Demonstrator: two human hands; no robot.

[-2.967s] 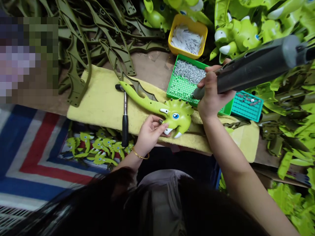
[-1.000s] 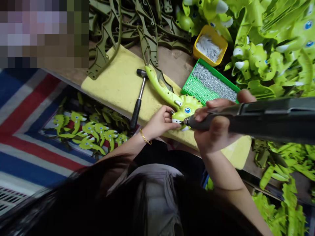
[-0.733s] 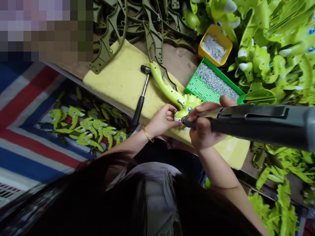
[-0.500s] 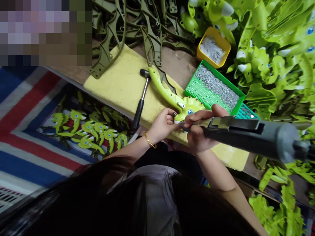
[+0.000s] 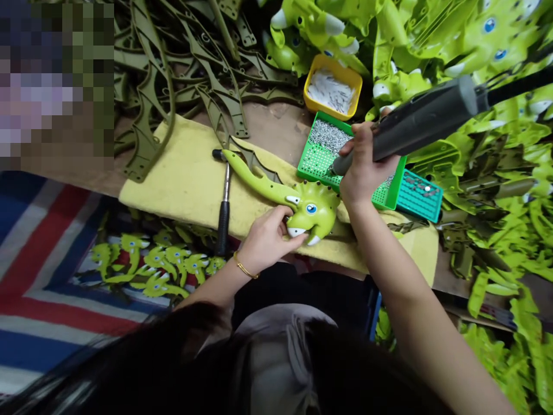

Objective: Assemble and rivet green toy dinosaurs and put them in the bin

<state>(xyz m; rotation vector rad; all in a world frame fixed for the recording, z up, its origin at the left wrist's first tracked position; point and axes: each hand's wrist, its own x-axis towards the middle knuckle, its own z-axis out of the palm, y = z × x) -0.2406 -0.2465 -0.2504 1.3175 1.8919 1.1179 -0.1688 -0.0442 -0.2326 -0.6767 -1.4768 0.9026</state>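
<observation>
A lime-green toy dinosaur (image 5: 302, 204) with a blue eye and white horns lies on a yellow foam pad (image 5: 185, 184). My left hand (image 5: 265, 239) grips the toy at its head, fingers curled around it. My right hand (image 5: 363, 167) is closed around a dark grey electric screwdriver (image 5: 423, 118), whose tip points down into the green screw tray (image 5: 319, 158), above and right of the toy's head.
A hammer (image 5: 223, 202) lies on the pad left of the toy. A yellow tub (image 5: 332, 86) of white pieces and a teal tray (image 5: 419, 196) flank the screw tray. Olive frame parts (image 5: 185, 69) pile up behind; green toy parts (image 5: 496, 173) heap at right; finished toys (image 5: 159, 268) lie below.
My right hand lifted the screwdriver off the toy's head and carried it up and right to the green screw tray. The left hand stays on the toy.
</observation>
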